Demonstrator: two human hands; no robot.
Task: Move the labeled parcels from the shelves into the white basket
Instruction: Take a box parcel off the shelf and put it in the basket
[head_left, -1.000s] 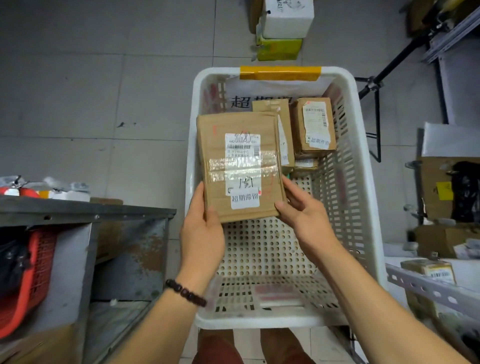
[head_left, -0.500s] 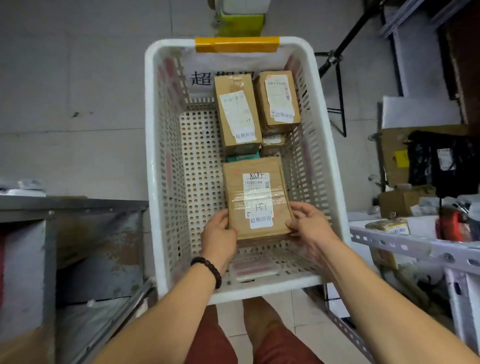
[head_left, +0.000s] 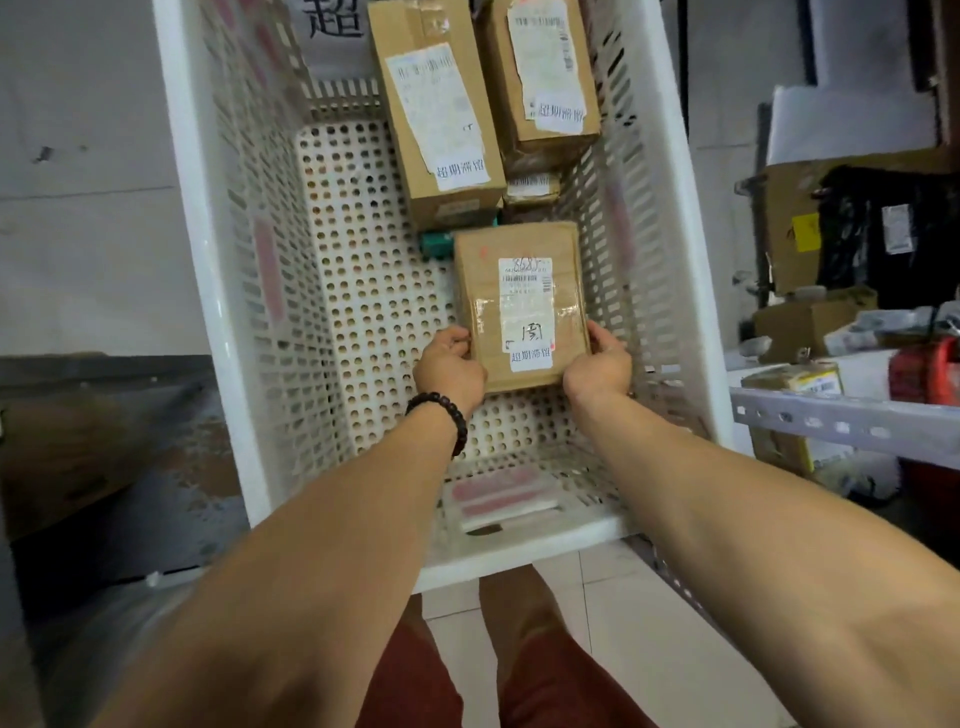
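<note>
Basket (head_left: 208, 260): white, full of holes.
Left grip (head_left: 449, 371): my fingers curl round the box's near left corner.
Box (head_left: 519, 306): brown card, flat, label up. It is low in the basket, near the right wall. I cannot tell if it touches the bottom.
Feel: I think it is light and stiff. The tape (head_left: 480, 310) may be slippery, so bare card edges are best to hold.
Right grip (head_left: 597, 366): curled round the near right corner.
Count in basket: four boxes. There is mine, a big box (head_left: 439, 114), a second big box (head_left: 545, 73) and a small box (head_left: 530, 188) under them. There is also one green thing (head_left: 435, 245), mostly hidden.
Shelf (head_left: 841, 421): one shelf box (head_left: 795, 382) sits on it.
</note>
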